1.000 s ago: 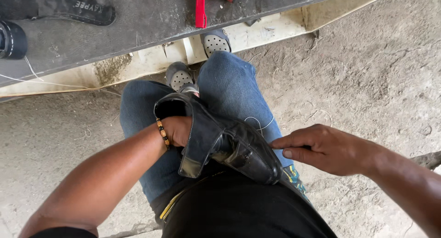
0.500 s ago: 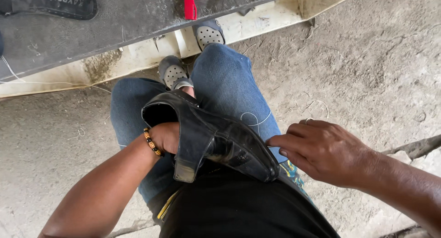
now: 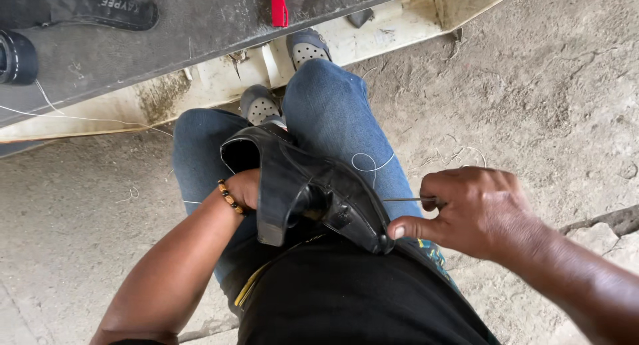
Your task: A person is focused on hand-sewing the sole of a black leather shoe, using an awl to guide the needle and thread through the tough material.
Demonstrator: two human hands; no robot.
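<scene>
Two hands work one black sandal (image 3: 313, 192) lying across my lap: my right hand (image 3: 476, 215) pinches a thin needle (image 3: 406, 199) at its edge, while my left hand (image 3: 245, 188), fingers hidden, steadies it. It looks light and floppy; best gripped by the sole. Beyond, a red tool (image 3: 279, 5) lies on the bench (image 3: 200, 32).

Blue jeans (image 3: 333, 119), black shirt (image 3: 346, 298), beaded bracelet (image 3: 228, 197), grey clogs (image 3: 259, 107).

Dark grey bench (image 3: 200, 32) across the top. Lying on it: black sandal (image 3: 100, 9) at far left, black round spool (image 3: 16, 57) below that, red-handled tool (image 3: 279, 5) near the middle. Under its edge, two grey perforated clogs (image 3: 259, 105). Below, dusty concrete floor (image 3: 532, 105).
</scene>
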